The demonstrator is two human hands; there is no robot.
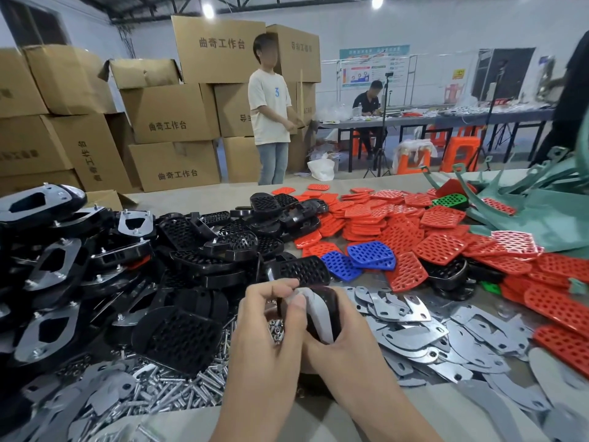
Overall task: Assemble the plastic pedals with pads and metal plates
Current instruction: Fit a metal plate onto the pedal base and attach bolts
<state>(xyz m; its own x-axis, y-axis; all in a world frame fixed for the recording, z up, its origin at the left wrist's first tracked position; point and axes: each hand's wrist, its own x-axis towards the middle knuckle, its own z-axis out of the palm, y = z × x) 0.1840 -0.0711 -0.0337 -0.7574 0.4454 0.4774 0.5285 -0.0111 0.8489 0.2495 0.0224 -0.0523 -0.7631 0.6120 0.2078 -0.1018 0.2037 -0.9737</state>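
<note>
Both my hands work on the held pedal (330, 299) by the worktop's (191, 202) near edge.
Black pedals (191, 250) heap along the left edge, red pads (398, 231) spread far right, loose metal plates (414, 336) crowd the right, screws (191, 387) lie near left. My right hand (350, 349) grips the held pedal and my left hand (267, 339) pinches the grey plate (320, 317) on it, hiding much.

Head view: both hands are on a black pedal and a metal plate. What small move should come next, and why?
Probably seat the metal plate flat on the black pedal. The left hand pinches the plate's upper end, the right hand cups the pedal, and the plate looks not yet flush. Whether its holes line up is hidden.
</note>
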